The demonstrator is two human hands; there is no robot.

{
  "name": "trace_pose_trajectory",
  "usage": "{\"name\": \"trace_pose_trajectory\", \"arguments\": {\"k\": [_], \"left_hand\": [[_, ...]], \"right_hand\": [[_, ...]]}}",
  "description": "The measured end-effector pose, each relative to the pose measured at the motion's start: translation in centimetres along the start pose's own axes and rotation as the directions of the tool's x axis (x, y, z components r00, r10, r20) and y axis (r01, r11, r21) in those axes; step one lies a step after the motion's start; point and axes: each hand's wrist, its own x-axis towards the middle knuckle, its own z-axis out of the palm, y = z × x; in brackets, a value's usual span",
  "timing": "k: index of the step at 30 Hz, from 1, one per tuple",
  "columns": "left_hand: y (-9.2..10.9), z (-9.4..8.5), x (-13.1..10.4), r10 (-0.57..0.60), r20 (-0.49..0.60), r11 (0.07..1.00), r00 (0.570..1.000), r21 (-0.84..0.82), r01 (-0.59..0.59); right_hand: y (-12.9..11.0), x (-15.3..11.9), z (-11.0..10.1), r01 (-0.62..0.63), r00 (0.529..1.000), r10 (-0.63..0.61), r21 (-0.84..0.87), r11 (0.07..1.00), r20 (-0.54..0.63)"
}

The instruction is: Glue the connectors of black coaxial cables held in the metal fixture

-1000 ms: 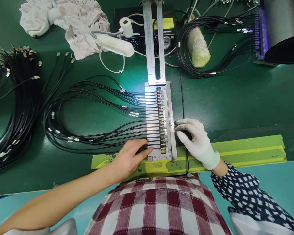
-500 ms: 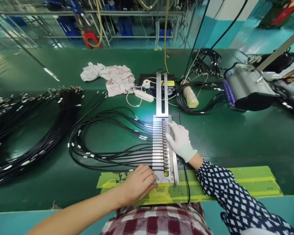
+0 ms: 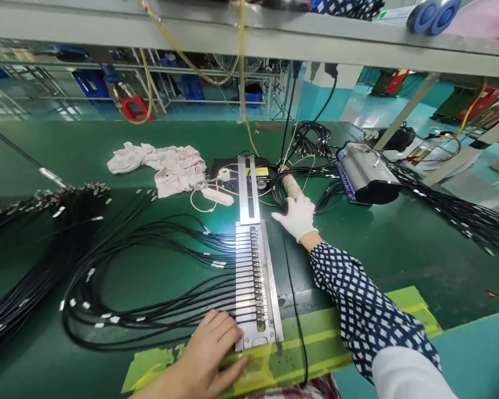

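Note:
My bare left hand (image 3: 214, 346) lies with fingers stretched and thumb apart at the near left corner of a metal fixture (image 3: 245, 332). Black cables (image 3: 178, 318) enter the fixture from the left, their small metal connectors (image 3: 258, 277) lined up in its slot. My right hand (image 3: 297, 218), in a white glove, is beyond the fixture's right side with its thumb spread. Its fingertips are at the near end of a pale wrapped cylinder (image 3: 290, 185) and cover that end. Whether they grip it is hidden.
Behind the fixture stands a black control box (image 3: 224, 168), beside a white inline switch (image 3: 218, 196) and a crumpled cloth (image 3: 178, 166). A grey machine (image 3: 370, 172) is at right. Cable bundles (image 3: 54, 249) fill the left. A shelf edge (image 3: 191, 33) crosses above.
My right hand has left the fixture's connectors and moved away to the cylinder. My left hand remains by the near corner, thumb now spread. The view has tilted up and shifted right.

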Motion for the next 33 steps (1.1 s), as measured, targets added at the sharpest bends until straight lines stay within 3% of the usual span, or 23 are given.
{"name": "trace_pose_trajectory", "arguments": {"k": [4, 7, 9, 11, 14, 17, 19, 22, 25, 29, 33], "left_hand": [[-1.4, -2.9, 4.8, -0.040, -0.087, 0.998, 0.995, -0.049, 0.036], [-3.3, -3.0, 10.3, -0.043, -0.117, 0.997, 0.992, -0.064, 0.036], [-5.0, -1.6, 14.6, -0.070, -0.073, 0.996, 0.995, -0.058, 0.066], [-6.8, 0.6, 19.3, -0.173, 0.015, 0.983, 0.985, -0.056, 0.174], [-9.4, 4.0, 26.8, -0.284, 0.024, 0.958, 0.959, -0.031, 0.284], [-10.8, 6.4, 33.3, -0.426, 0.004, 0.904, 0.904, 0.003, 0.426], [-11.0, 7.3, 36.0, -0.493, 0.011, 0.870, 0.870, 0.013, 0.493], [-10.8, 7.1, 36.5, -0.505, 0.025, 0.863, 0.863, 0.004, 0.505], [-11.2, 5.7, 34.5, -0.488, -0.016, 0.872, 0.873, -0.032, 0.488], [-12.3, 4.2, 32.5, -0.547, -0.056, 0.831, 0.835, -0.158, 0.533], [-11.1, 4.2, 33.9, -0.531, -0.021, 0.791, 0.847, -0.372, 0.486]], "right_hand": [[1.2, 2.3, 0.2, -0.040, 0.993, 0.060, 0.188, 0.981, -0.099], [3.7, 3.3, -1.8, -0.103, 0.962, 0.193, 0.398, 0.911, -0.194], [6.4, 3.7, -3.9, -0.123, 0.914, 0.310, 0.550, 0.826, -0.261], [9.3, 3.3, -5.9, -0.109, 0.848, 0.424, 0.679, 0.726, -0.318], [13.2, 1.3, -7.6, -0.071, 0.766, 0.545, 0.798, 0.598, -0.341], [15.4, -0.9, -7.5, -0.052, 0.747, 0.584, 0.848, 0.527, -0.317], [15.5, -1.9, -6.9, -0.061, 0.777, 0.562, 0.854, 0.516, -0.284], [14.1, -2.4, -5.7, -0.095, 0.883, 0.433, 0.835, 0.542, -0.181], [11.7, -2.6, -4.3, -0.099, 0.967, 0.246, 0.798, 0.595, -0.064], [8.9, -3.0, -2.7, -0.080, 0.993, 0.121, 0.745, 0.662, -0.001], [7.6, -3.0, -1.8, -0.061, 0.992, 0.120, 0.737, 0.673, -0.027]]}}
